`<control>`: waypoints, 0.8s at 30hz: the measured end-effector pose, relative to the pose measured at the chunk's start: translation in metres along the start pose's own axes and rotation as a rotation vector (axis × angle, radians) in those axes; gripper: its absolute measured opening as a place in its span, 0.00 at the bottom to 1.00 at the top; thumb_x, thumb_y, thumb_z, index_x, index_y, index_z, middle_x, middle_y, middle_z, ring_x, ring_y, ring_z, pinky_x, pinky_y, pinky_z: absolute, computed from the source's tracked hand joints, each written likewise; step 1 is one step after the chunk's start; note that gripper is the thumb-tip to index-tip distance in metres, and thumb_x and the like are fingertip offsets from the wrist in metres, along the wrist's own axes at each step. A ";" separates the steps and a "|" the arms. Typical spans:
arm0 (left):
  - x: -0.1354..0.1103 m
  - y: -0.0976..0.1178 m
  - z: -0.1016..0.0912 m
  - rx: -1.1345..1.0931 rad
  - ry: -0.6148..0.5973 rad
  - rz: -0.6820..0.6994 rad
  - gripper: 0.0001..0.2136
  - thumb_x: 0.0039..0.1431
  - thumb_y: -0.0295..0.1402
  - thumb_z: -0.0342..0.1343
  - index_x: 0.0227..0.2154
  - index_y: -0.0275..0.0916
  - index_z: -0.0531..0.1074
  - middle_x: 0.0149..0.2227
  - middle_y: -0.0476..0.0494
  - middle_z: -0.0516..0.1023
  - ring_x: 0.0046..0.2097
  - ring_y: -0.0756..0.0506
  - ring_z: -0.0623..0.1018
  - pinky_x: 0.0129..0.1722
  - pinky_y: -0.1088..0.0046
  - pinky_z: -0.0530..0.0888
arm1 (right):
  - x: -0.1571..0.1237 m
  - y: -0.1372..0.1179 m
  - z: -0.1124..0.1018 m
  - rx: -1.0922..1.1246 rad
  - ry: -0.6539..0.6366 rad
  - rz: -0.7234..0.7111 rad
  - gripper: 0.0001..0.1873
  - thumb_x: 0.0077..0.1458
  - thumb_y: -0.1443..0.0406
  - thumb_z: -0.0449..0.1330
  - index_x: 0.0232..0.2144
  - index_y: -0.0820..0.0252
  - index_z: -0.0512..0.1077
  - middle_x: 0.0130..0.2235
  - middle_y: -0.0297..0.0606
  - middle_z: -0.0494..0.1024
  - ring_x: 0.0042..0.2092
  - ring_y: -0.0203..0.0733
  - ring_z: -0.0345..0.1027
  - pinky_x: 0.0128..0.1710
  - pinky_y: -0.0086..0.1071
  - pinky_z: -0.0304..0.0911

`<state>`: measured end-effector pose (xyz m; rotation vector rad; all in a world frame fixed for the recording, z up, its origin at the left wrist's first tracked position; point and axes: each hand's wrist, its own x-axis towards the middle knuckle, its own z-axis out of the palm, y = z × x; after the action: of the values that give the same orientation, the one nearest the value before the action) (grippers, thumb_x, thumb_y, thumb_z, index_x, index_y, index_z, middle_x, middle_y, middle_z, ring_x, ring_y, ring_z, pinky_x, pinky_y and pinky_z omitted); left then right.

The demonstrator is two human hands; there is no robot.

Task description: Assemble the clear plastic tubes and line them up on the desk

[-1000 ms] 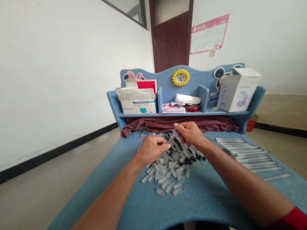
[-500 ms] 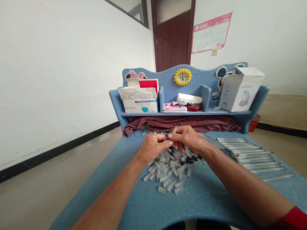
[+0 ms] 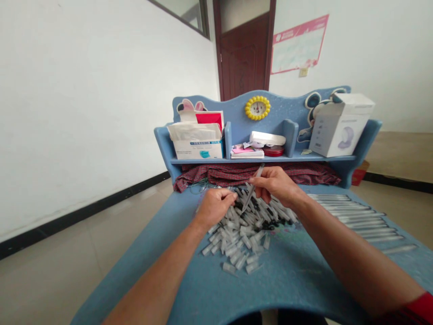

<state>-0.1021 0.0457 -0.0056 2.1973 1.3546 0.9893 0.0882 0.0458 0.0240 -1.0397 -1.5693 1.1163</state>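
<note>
My right hand (image 3: 274, 186) pinches a slim clear pen (image 3: 249, 197) between thumb and fingers, its pointed end slanting down to the left. Just left of it, my left hand (image 3: 216, 205) is closed, thumb against the fingers; what it holds, if anything, is hidden. Both hands hover at a heap of translucent pen caps (image 3: 233, 248). Farther back the heap mixes with pen pieces that have black parts (image 3: 270, 219). Right of my right forearm, several finished-looking clear pens (image 3: 368, 221) lie side by side in a row.
The blue desk (image 3: 203, 289) has a raised shelf at its back. On that shelf stand a mask box (image 3: 199, 150), a red round tin (image 3: 273, 151) and a white carton (image 3: 341, 131). A checked cloth (image 3: 230, 174) lies bunched beneath it. A yellow-rimmed clock (image 3: 257, 108) sits on the backboard.
My right hand has moved away to the right from my left hand, bringing the pen into view and uncovering more of the heap. My left hand stays nearly in place.
</note>
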 end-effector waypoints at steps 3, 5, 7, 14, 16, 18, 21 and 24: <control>0.000 -0.003 0.006 0.092 -0.011 0.047 0.10 0.54 0.32 0.50 0.24 0.36 0.75 0.22 0.51 0.73 0.26 0.51 0.70 0.27 0.77 0.63 | 0.000 -0.001 -0.003 -0.036 0.027 -0.005 0.11 0.45 0.61 0.60 0.20 0.64 0.67 0.13 0.31 0.70 0.10 0.28 0.56 0.08 0.21 0.49; 0.000 -0.005 0.008 0.174 -0.012 0.099 0.08 0.53 0.29 0.51 0.27 0.36 0.75 0.26 0.48 0.75 0.30 0.50 0.72 0.30 0.76 0.65 | 0.001 0.000 -0.003 -0.062 0.034 -0.013 0.10 0.46 0.62 0.59 0.20 0.64 0.67 0.13 0.31 0.70 0.10 0.27 0.55 0.08 0.20 0.49; 0.000 -0.008 0.010 0.291 -0.011 0.178 0.08 0.53 0.27 0.51 0.29 0.37 0.76 0.28 0.46 0.76 0.33 0.48 0.73 0.34 0.74 0.66 | 0.001 0.001 -0.003 -0.080 0.029 -0.020 0.09 0.47 0.63 0.58 0.20 0.63 0.67 0.14 0.30 0.69 0.11 0.27 0.55 0.09 0.20 0.49; -0.005 0.000 0.009 0.494 -0.240 0.415 0.07 0.55 0.31 0.52 0.31 0.38 0.75 0.31 0.43 0.75 0.37 0.46 0.73 0.38 0.71 0.67 | 0.002 0.002 -0.004 -0.118 0.024 -0.041 0.08 0.47 0.64 0.58 0.21 0.63 0.67 0.14 0.30 0.69 0.11 0.27 0.56 0.09 0.20 0.51; -0.008 0.007 0.009 0.518 -0.337 0.441 0.07 0.54 0.31 0.53 0.30 0.38 0.76 0.30 0.44 0.75 0.36 0.46 0.73 0.38 0.71 0.67 | 0.001 0.000 -0.006 -0.127 0.025 -0.046 0.08 0.47 0.64 0.58 0.21 0.63 0.67 0.14 0.29 0.69 0.11 0.27 0.56 0.09 0.19 0.50; -0.012 0.013 0.010 0.551 -0.414 0.464 0.07 0.53 0.30 0.53 0.30 0.39 0.76 0.31 0.44 0.75 0.37 0.45 0.73 0.38 0.71 0.67 | 0.001 -0.001 -0.006 -0.135 0.023 -0.054 0.08 0.47 0.64 0.58 0.21 0.63 0.66 0.14 0.29 0.69 0.11 0.27 0.56 0.09 0.19 0.50; -0.016 0.018 0.011 0.602 -0.452 0.454 0.06 0.52 0.30 0.52 0.29 0.39 0.75 0.32 0.43 0.75 0.38 0.44 0.72 0.38 0.70 0.68 | 0.000 -0.001 -0.006 -0.150 0.025 -0.068 0.07 0.47 0.65 0.57 0.21 0.63 0.66 0.14 0.29 0.68 0.11 0.28 0.56 0.09 0.20 0.49; -0.019 0.018 0.014 0.593 -0.465 0.420 0.05 0.50 0.30 0.53 0.27 0.38 0.74 0.33 0.40 0.74 0.39 0.42 0.72 0.39 0.68 0.68 | 0.001 0.000 -0.006 -0.167 0.022 -0.080 0.07 0.47 0.65 0.57 0.21 0.63 0.66 0.14 0.29 0.68 0.11 0.28 0.56 0.09 0.20 0.50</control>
<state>-0.0864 0.0209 -0.0105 2.9869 1.0705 0.1366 0.0936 0.0476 0.0250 -1.0846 -1.6935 0.9290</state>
